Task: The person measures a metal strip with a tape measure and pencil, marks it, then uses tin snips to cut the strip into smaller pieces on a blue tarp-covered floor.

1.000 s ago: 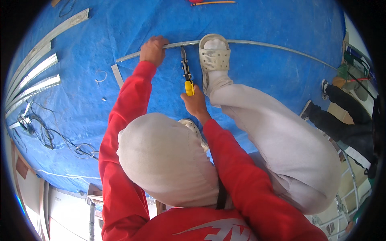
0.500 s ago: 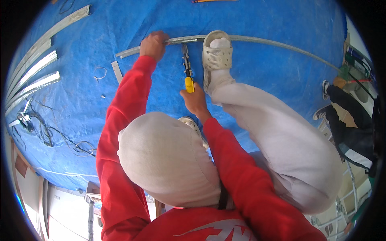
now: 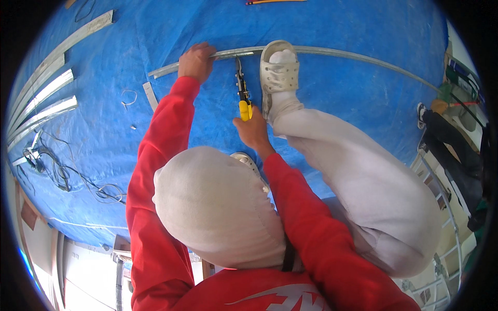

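A long thin metal profile (image 3: 353, 55) lies across the blue tarp (image 3: 332, 26), bending toward the rim of the view. Near its left end, my left hand (image 3: 196, 61) is closed around it. My right hand (image 3: 254, 130) grips tin snips (image 3: 241, 93) by their yellow handles. The blades point away from me and meet the near edge of the profile, between my left hand and my clog; whether they bite into it is too small to tell. My right foot, in a beige clog (image 3: 280, 75), rests against or on the profile.
Several metal profiles (image 3: 54, 44) lie at the left, above a tangle of black cable (image 3: 62, 173). A short metal strip (image 3: 150, 96) and a wire loop (image 3: 129, 97) lie near my left arm. At the right are a person's dark-clothed legs (image 3: 451, 147) and a ladder (image 3: 446, 197).
The snips have shifted slightly, and their blades look closer together. My left hand has moved a little toward me, still on the profile. The person at the right has moved their legs.
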`<state>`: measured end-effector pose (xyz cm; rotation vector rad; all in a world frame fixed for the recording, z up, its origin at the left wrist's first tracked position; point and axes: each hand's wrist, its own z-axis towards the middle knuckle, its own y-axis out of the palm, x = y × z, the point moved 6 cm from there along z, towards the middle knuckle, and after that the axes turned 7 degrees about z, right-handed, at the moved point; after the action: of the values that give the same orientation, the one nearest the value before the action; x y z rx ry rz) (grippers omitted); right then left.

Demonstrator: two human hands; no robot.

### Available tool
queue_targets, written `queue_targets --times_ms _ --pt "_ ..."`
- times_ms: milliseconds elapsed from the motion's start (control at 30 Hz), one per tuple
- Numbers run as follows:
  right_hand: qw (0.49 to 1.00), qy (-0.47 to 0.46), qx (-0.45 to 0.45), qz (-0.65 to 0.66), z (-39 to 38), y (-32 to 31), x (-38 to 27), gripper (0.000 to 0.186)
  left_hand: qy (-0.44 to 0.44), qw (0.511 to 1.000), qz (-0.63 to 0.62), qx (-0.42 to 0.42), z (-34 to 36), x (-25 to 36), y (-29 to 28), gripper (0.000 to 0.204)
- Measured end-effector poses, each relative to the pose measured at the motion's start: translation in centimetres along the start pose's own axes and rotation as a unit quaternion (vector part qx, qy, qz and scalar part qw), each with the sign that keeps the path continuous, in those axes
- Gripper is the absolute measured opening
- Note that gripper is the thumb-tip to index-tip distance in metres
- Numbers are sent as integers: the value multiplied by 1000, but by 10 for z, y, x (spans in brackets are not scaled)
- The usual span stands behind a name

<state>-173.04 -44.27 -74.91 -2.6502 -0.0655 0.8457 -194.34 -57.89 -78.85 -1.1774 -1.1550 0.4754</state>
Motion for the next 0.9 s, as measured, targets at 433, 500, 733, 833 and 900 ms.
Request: queue_targets --times_ms 433,500,733,833,900 --pt "997 -55 -22 52 -9 7 23 46 -73 965 -29 -249 36 -8 -13 51" --pt "997 -41 -13 57 -10 8 26 46 -24 973 -10 -229 32 -7 -16 56" --pt "996 -44 -16 69 -11 7 25 42 29 986 -99 -132 33 -18 -12 43" --pt "996 -36 -20 81 -11 8 26 41 -15 975 -148 -168 35 -24 -11 34" --pt "996 -39 -15 74 -11 8 24 40 -64 959 -171 -218 40 -31 -11 30"
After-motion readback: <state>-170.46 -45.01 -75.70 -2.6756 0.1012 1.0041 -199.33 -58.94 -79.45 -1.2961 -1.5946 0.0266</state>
